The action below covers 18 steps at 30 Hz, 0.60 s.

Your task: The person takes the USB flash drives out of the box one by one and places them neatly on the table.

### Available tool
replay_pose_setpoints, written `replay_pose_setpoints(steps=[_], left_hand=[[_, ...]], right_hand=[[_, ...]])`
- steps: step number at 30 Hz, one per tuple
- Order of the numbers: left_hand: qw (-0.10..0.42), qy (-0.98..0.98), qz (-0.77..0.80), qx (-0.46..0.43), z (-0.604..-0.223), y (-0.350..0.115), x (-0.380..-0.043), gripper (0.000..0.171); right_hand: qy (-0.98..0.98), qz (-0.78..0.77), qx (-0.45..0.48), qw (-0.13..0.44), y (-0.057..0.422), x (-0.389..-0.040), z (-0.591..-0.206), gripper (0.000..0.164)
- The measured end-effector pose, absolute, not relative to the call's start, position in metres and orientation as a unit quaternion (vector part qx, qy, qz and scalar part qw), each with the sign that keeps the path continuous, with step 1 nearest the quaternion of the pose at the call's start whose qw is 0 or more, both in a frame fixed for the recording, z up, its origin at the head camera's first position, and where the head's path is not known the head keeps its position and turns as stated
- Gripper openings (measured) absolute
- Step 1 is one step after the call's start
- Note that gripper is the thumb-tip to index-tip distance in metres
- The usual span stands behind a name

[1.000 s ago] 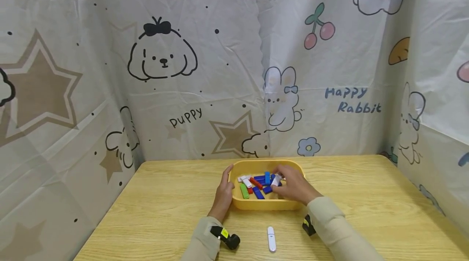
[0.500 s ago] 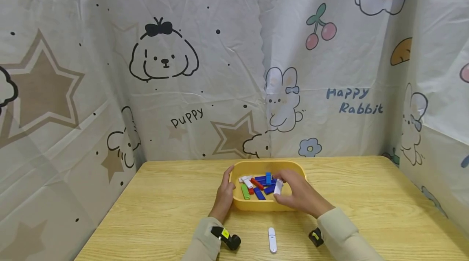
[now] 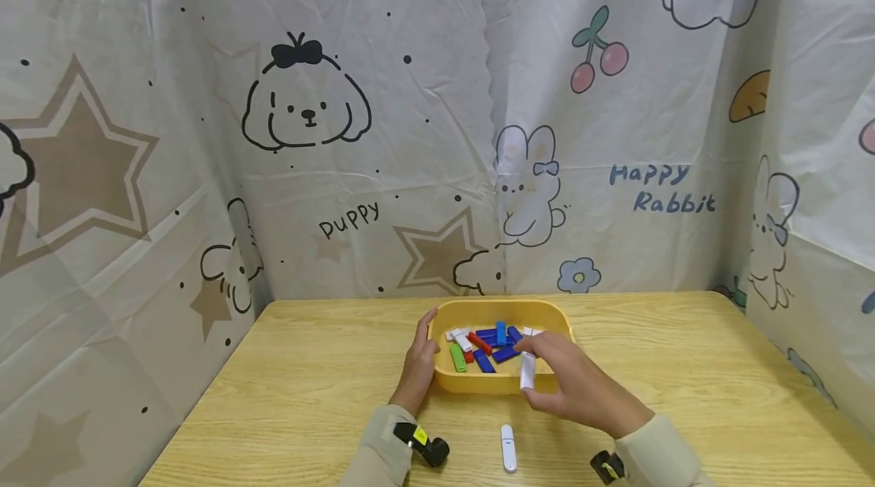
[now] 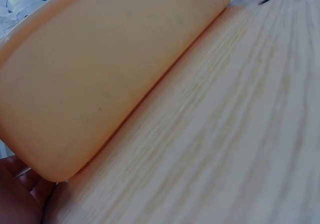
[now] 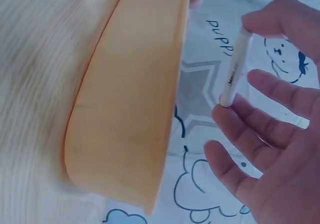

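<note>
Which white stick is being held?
The white stick pinched by its ends in the right hand. The other white sticks aren't gripped: one lies on the table, the rest inside the yellow box.

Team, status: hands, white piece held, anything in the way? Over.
Right hand pinches white piece, clear of yellow tray. Left hand on tray's side. White stick on table: possible obstacle.
</note>
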<state>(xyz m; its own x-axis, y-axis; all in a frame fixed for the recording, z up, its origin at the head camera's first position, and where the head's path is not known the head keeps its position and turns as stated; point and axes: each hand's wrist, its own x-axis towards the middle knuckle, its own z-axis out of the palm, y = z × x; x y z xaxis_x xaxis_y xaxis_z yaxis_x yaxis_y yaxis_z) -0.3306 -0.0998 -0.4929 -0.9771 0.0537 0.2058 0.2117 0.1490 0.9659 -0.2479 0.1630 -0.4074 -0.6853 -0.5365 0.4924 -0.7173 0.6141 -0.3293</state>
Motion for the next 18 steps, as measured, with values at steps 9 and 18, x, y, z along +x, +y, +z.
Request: replay_pose_setpoints(steps=[9,18], left_hand=[[0.061,-0.760,-0.641,-0.088,-0.492,-0.101,-0.331,0.063],[0.056,-0.756,-0.644,-0.101,-0.493,-0.101,-0.331,0.063]], right_hand=[[-0.883,0.255,0.373,0.128,0.166,-0.231,-0.400,0.042],[-0.892,0.252,0.371,0.058,0.168,-0.223,-0.391,0.024]])
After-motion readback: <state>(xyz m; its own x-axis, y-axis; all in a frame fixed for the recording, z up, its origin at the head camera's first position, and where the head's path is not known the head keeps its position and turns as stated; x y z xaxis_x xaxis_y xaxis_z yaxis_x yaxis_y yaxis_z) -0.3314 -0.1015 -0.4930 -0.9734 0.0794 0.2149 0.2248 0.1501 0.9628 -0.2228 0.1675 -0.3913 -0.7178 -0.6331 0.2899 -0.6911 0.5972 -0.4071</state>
